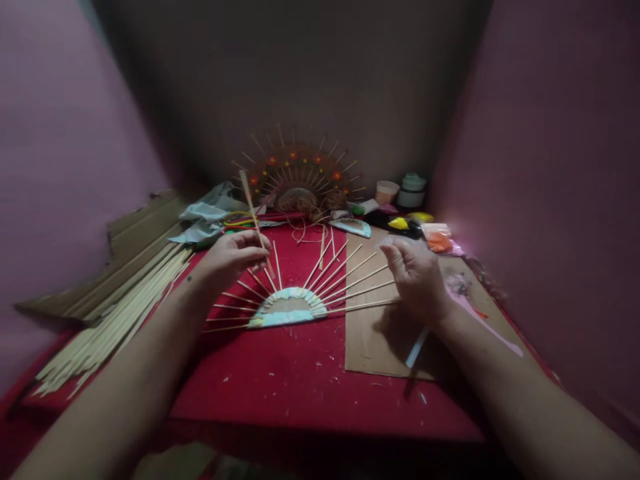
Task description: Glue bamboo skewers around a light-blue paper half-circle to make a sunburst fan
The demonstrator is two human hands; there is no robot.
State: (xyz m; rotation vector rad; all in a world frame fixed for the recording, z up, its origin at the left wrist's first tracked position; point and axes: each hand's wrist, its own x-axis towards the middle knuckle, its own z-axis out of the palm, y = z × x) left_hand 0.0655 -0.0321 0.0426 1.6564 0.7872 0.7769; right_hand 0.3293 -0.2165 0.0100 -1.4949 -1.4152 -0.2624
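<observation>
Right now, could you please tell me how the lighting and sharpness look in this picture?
In the head view, the lighting is dim, with the back wall in deep shade; there too, a dark shadow lies on the cardboard sheet beneath the right hand, and the decorated fan-shaped piece looks soft and murky.

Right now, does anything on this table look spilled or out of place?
Small pale scraps litter the red tabletop in front of the half-round piece, like loose trimmings. On the flat cardboard sheet at right, a pink streak looks odd; it might be a spill, but I can't tell.
</observation>
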